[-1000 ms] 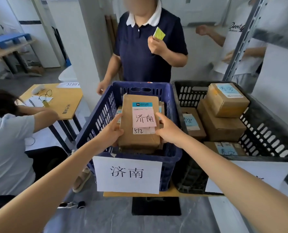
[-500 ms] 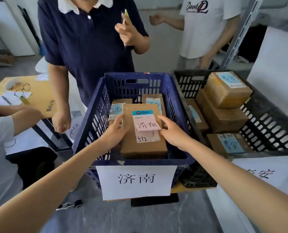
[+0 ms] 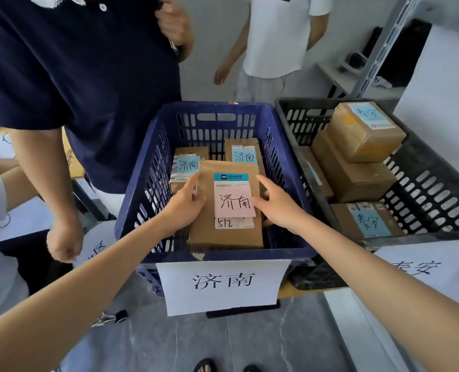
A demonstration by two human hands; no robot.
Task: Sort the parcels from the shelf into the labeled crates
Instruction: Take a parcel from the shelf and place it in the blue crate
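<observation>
The fingers (image 3: 198, 201) of your left hand (image 3: 184, 209) curl round the left edge of a brown parcel (image 3: 224, 237), with the thumb lying on its top face. Your right hand (image 3: 279, 208) grasps the opposite edge. Its thumb touches the pink note (image 3: 235, 204) stuck on the parcel, its forefinger runs straight along the side, and the other fingers drop out of sight below the edge.

Held between your hands, the parcel lies inside the blue crate (image 3: 148, 183), its near end close to the front wall. Whether it rests on what lies beneath cannot be told.

Just beyond your fingertips lie two more parcels with blue handwritten labels: the left rear parcel (image 3: 186, 167) and the right rear parcel (image 3: 244, 155). Below your wrists, a white paper sign (image 3: 223, 287) on the crate's front bears the same characters as the pink note.

To the right of your right hand, just beside the blue crate, stands a black crate (image 3: 437, 189). In it a small box (image 3: 365, 130) sits on a larger box (image 3: 357, 181), and a flat box (image 3: 368, 221) with a blue label lies nearest you.

Beyond your left hand a person in a navy shirt (image 3: 75, 76) stands close to the blue crate. A person in a white T-shirt (image 3: 276, 36) stands past its far wall. The grey floor (image 3: 223, 342) shows under your forearms.
</observation>
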